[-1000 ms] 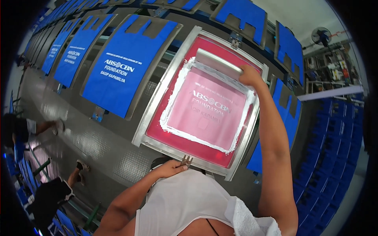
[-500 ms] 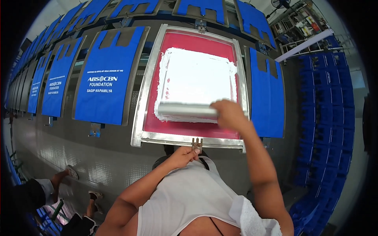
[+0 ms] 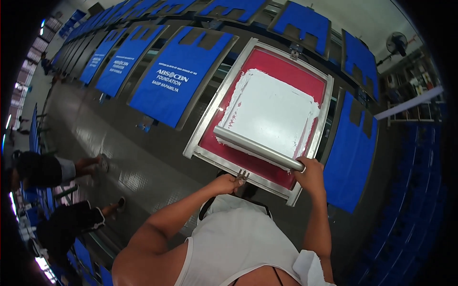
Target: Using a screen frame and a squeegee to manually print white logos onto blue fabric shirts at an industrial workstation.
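Observation:
A silk-screen frame (image 3: 221, 100) with a silver metal rim and red mesh (image 3: 286, 69) lies in front of me. White ink (image 3: 274, 109) covers the middle of the mesh in a rough rectangle. Along the ink's near edge rests a long silvery squeegee (image 3: 259, 148), slanting across the screen. My right hand (image 3: 311, 176) is closed around its right end. Below the frame's near bar, my left hand (image 3: 224, 184) pinches a small pronged metal bracket (image 3: 242, 176) at that bar.
Blue bags with white print, such as this one (image 3: 167, 76), lie on boards in rows left and behind. Another blue bag (image 3: 350, 152) is right of the frame. Other people (image 3: 71, 224) are at the lower left. A fan (image 3: 397, 44) stands far right.
My view has turned, so the frame appears tilted and farther right. My right hand, blurred over the squeegee before, now grips its end near the ink's edge. The left hand keeps the bracket.

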`<state>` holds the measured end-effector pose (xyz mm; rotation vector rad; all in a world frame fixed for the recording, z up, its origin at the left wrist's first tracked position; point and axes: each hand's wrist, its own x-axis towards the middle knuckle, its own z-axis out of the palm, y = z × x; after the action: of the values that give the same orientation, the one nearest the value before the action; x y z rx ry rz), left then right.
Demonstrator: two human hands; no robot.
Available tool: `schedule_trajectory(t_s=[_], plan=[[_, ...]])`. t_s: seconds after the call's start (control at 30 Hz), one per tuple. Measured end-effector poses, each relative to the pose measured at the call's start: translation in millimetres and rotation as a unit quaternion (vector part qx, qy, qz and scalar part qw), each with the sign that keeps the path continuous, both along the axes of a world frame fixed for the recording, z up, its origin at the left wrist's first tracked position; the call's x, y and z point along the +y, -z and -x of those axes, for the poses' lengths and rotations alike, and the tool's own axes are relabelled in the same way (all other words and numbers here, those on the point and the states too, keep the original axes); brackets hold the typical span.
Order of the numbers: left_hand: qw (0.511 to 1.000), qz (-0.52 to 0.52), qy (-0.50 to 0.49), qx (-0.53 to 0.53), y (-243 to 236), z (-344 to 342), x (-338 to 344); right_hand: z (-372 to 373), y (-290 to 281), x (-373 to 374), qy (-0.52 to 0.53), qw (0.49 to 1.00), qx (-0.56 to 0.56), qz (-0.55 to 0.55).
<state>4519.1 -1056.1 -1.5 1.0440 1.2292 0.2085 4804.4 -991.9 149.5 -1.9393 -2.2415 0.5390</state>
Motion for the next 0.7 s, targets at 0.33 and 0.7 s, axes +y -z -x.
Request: schedule_trajectory(t_s=[0.33,0.7], plan=[[0.914,-0.297,-0.169,0.219,-99,58,87,-49,62,29,0.165,0.905,0.386,0.064],[0.915,-0.318,-0.215,0.122,-47,89,159,-44,45,24,0.262,0.836,0.482,0.031]])
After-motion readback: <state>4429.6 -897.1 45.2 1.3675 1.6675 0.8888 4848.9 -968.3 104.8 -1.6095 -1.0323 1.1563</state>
